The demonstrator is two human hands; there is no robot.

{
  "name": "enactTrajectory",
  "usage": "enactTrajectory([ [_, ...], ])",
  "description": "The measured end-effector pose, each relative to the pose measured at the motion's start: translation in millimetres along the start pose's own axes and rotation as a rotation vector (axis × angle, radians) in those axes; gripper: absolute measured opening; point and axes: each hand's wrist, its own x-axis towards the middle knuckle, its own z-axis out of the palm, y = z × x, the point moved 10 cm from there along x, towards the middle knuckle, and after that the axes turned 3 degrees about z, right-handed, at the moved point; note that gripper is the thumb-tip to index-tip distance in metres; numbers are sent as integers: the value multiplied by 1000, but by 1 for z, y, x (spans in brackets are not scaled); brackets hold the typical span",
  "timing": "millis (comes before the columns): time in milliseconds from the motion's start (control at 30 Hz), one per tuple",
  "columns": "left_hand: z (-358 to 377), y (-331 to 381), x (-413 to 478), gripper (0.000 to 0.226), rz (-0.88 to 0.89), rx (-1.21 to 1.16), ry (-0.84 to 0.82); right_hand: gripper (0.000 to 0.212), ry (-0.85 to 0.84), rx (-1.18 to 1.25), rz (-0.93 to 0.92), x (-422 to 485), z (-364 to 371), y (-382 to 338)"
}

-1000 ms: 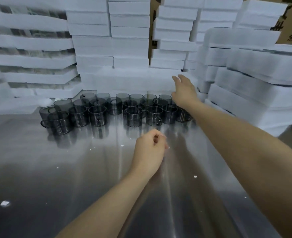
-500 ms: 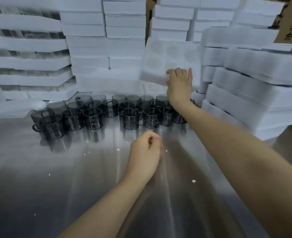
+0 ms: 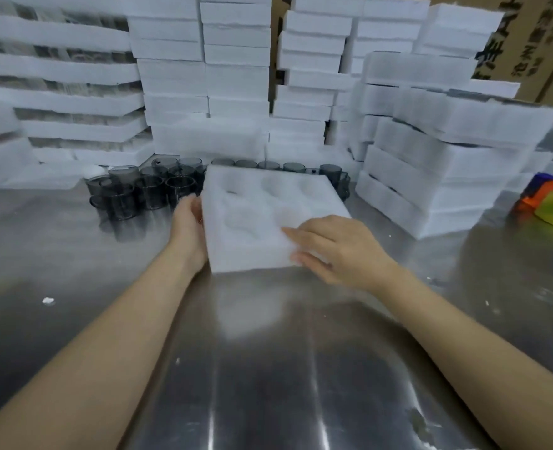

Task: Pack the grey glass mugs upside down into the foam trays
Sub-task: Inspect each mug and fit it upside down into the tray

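Blurred foam tray (image 3: pixel 252 254) in grasp of left hand (image 3: pixel 187 224), fingers hidden, and right hand (image 3: pixel 333 248).

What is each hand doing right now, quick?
Left hand: grips the tray by its left edge.
Right hand: grips the tray's near right corner, fingers on top.

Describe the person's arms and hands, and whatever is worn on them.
Both forearms are bare to the frame's edge: no sleeve, watch or bracelet shows. The left hand and the right hand are ungloved, and no ring shows on the fingers in view.
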Motion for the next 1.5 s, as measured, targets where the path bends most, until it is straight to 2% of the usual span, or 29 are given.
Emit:
enactTrajectory([
  [67, -3, 11, -1, 48, 33, 55, -21, 31, 23, 85, 73, 4, -9, 5],
  [133, -6, 20, -1, 55, 86, 163, -10, 31, -15, 118, 83, 5, -9, 0],
  [200, -4, 20, 0, 52, 82, 199, -29, 28, -109, 150, 62, 5, 2, -12],
  [267, 2, 12, -1, 38, 44, 244, -106, 22, -127, 378, 197, 6, 4, -4],
  [300, 4, 10, 0, 33, 50, 314, -145, 22, -73, 595, 344, 7, 1, 13],
  [367, 5, 9, 3, 31, 89, 442, -192, 29, 189, 1028, 663, -6, -9, 65],
  [433, 3, 10, 4, 38, 114, 473, -204, 33, 501, 1176, 939, -39, -17, 118],
  [500, 3, 9, 7, 43, 131, 489, -207, 31, 600, 1057, 1141, -75, -8, 148],
  [533, 3, 9, 8, 44, 137, 506, -202, 30, 561, 966, 1213, -89, 1, 156],
  [600, 4, 9, 11, 47, 157, 544, -194, 26, 379, 794, 1276, -105, 26, 164],
  [667, 6, 12, 11, 50, 184, 572, -183, 20, 242, 630, 1275, -106, 42, 174],
  [833, 11, 17, 8, 49, 246, 559, -147, 20, 92, 271, 1149, -81, 55, 191],
  [967, 21, 22, 4, 48, 299, 569, -168, 22, 75, 285, 1172, -76, 70, 204],
  [1067, 27, 19, 5, 48, 310, 524, -205, 26, -12, 230, 1215, -76, 83, 216],
  [1200, 30, 18, 8, 49, 325, 516, -232, 18, -117, 174, 1203, -76, 95, 222],
  [1367, 33, 17, 8, 47, 329, 468, -242, 19, -93, 207, 1214, -77, 96, 225],
  [1500, 35, 14, 5, 45, 317, 467, -250, 24, -99, 132, 1171, -70, 95, 223],
])
